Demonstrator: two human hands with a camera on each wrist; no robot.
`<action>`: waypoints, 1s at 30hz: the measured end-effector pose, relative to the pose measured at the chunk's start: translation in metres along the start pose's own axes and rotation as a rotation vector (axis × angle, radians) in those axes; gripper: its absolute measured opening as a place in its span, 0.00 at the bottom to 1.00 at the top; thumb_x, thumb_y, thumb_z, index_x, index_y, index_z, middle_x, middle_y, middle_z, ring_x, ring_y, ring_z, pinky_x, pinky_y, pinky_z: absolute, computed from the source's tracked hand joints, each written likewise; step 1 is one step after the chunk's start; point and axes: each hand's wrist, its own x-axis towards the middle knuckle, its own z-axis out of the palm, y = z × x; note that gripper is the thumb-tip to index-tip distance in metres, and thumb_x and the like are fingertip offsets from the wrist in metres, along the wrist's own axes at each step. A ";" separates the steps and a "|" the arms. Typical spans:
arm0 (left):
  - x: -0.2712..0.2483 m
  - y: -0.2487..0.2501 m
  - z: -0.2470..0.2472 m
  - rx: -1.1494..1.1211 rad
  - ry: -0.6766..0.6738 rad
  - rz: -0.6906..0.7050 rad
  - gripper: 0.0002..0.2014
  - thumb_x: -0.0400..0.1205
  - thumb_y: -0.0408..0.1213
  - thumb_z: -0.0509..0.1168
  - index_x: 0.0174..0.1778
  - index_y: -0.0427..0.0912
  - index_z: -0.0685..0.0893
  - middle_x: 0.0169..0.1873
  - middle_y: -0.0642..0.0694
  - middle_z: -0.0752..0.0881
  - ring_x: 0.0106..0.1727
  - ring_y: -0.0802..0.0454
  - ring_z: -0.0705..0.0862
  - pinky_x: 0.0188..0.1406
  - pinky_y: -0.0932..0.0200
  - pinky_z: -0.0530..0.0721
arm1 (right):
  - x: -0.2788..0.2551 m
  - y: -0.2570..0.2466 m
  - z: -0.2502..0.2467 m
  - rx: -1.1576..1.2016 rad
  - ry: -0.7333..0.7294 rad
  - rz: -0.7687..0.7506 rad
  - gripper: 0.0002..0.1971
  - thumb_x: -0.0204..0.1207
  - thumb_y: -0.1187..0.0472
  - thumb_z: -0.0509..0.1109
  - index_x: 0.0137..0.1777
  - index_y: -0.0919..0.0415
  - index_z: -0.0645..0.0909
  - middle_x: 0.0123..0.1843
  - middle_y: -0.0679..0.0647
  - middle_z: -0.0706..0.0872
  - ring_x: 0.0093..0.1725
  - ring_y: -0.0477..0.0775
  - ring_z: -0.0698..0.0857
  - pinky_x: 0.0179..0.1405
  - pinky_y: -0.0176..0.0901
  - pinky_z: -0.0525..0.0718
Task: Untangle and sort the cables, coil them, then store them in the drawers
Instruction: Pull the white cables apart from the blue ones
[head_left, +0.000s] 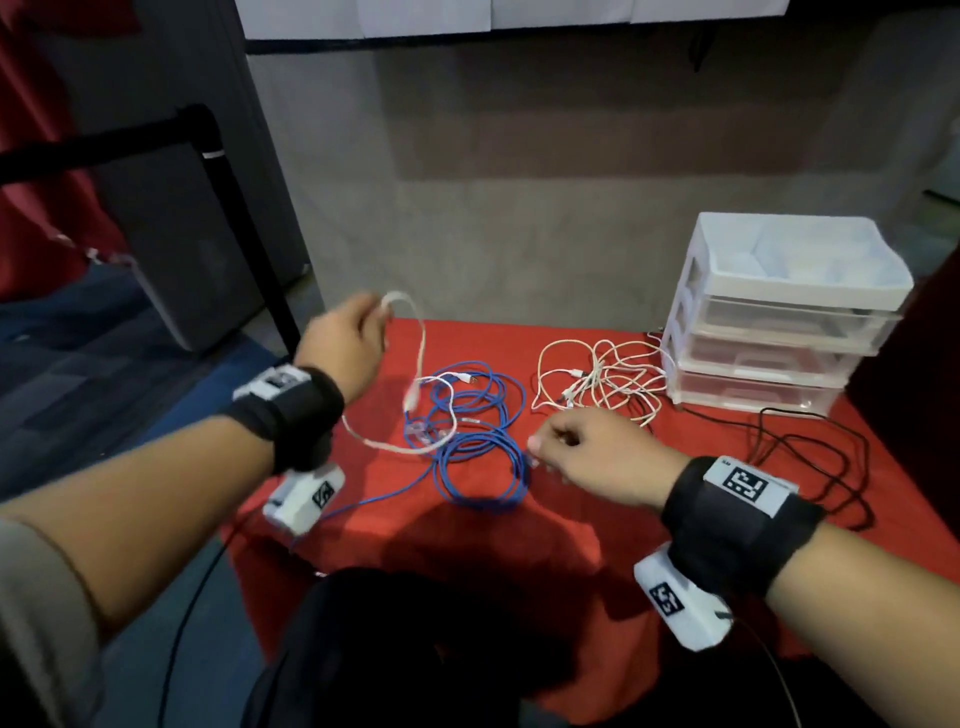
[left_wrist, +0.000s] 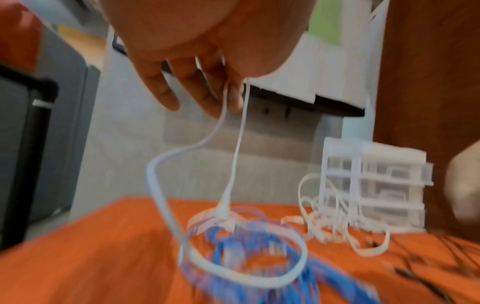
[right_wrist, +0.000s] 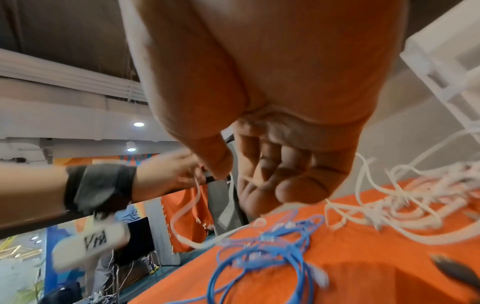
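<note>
My left hand (head_left: 363, 327) is raised over the table's rear left and pinches a loop of white cable (head_left: 422, 358). The cable hangs down into a loose coil of blue cable (head_left: 478, 436) on the red cloth (head_left: 467, 540). The left wrist view shows two white strands (left_wrist: 155, 179) dropping from my fingers (left_wrist: 213, 102) onto the blue cable (left_wrist: 259, 248). My right hand (head_left: 550, 447) hovers just right of the blue coil, fingers curled into the palm (right_wrist: 262, 181). Nothing shows in its grasp. The blue cable (right_wrist: 285, 255) lies beneath it.
A tangle of white cables (head_left: 602, 379) lies mid-table, beside a white three-drawer unit (head_left: 769, 322) at the back right whose drawers are closed. Black cable (head_left: 810, 452) sprawls in front of the unit. A black metal frame (head_left: 244, 228) stands left of the table.
</note>
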 end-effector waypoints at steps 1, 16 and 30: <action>0.015 0.014 -0.014 -0.050 0.082 0.034 0.14 0.89 0.46 0.58 0.45 0.43 0.83 0.31 0.46 0.87 0.39 0.39 0.87 0.41 0.48 0.82 | 0.003 -0.008 -0.009 -0.038 0.081 -0.051 0.09 0.84 0.52 0.70 0.49 0.56 0.87 0.43 0.54 0.90 0.43 0.53 0.86 0.54 0.55 0.84; 0.040 0.118 -0.043 -0.013 -0.247 0.541 0.11 0.91 0.45 0.56 0.52 0.46 0.81 0.33 0.53 0.80 0.36 0.46 0.84 0.40 0.53 0.80 | 0.016 -0.068 -0.143 0.382 0.424 -0.135 0.17 0.90 0.56 0.61 0.44 0.63 0.84 0.26 0.51 0.78 0.24 0.51 0.74 0.23 0.40 0.75; 0.068 0.068 -0.027 -0.092 -0.025 -0.046 0.16 0.91 0.46 0.53 0.50 0.45 0.85 0.34 0.42 0.90 0.40 0.43 0.90 0.48 0.52 0.84 | -0.045 0.007 -0.170 0.384 0.286 0.156 0.09 0.89 0.62 0.65 0.59 0.69 0.81 0.48 0.68 0.90 0.43 0.60 0.88 0.44 0.49 0.88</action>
